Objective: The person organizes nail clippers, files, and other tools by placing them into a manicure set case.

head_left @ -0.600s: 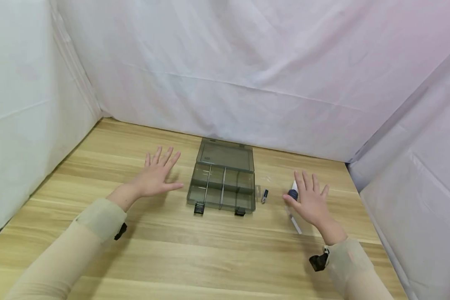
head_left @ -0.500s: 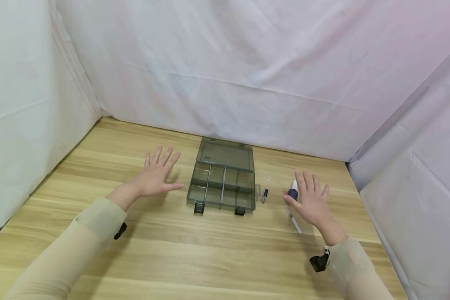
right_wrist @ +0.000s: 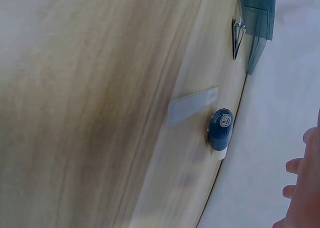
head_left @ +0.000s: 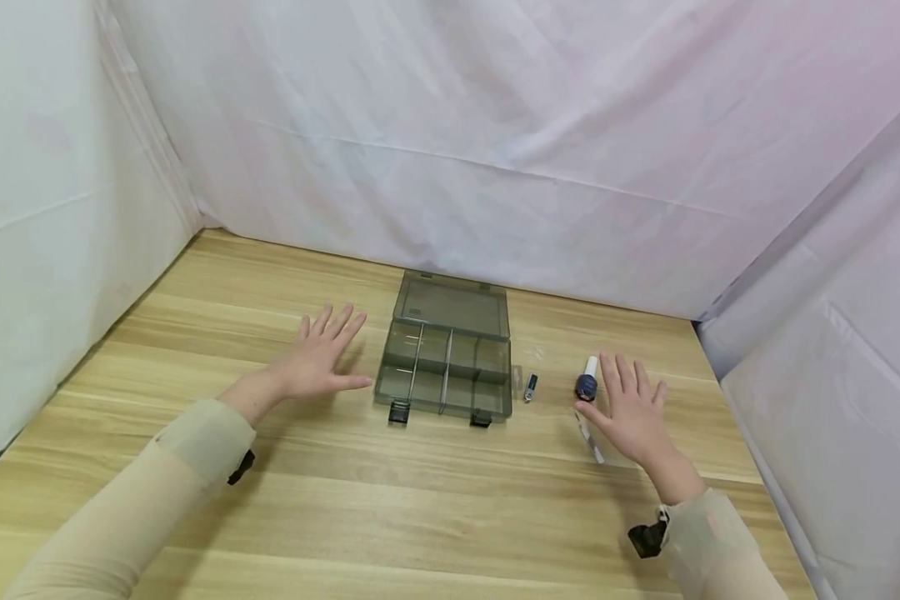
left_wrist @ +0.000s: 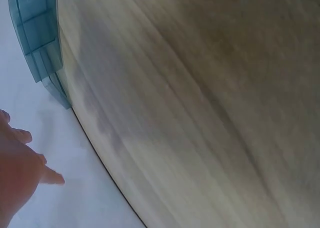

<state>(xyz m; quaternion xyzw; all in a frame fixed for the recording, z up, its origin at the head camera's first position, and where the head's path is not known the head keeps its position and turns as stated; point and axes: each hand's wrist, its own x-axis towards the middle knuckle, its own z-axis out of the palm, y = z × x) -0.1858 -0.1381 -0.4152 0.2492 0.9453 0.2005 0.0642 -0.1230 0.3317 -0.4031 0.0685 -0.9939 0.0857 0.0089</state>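
My left hand hovers left of the smoky grey organizer box, fingers spread, holding nothing. The box lies with its lid folded back, and its compartments look bare. In the head view, a small nail clipper lies just right of it. Farther right, my right hand is spread and holds nothing. Close to its thumb and index finger is a dark blue nail polish bottle with a white cap, lying on its side. Below that bottle, a flat pale strip with a label at one end lies on the table, partly behind the thumb in the head view.
The wood-grain table has white cloth hanging behind it and along both sides. Two black latches stick out from the front of the box. A thin clear tab shows beside its right edge.
My right hand has shifted slightly right and toward me, so more of the nail polish bottle shows. My left hand has dropped a little lower in view. The objects stay in place.
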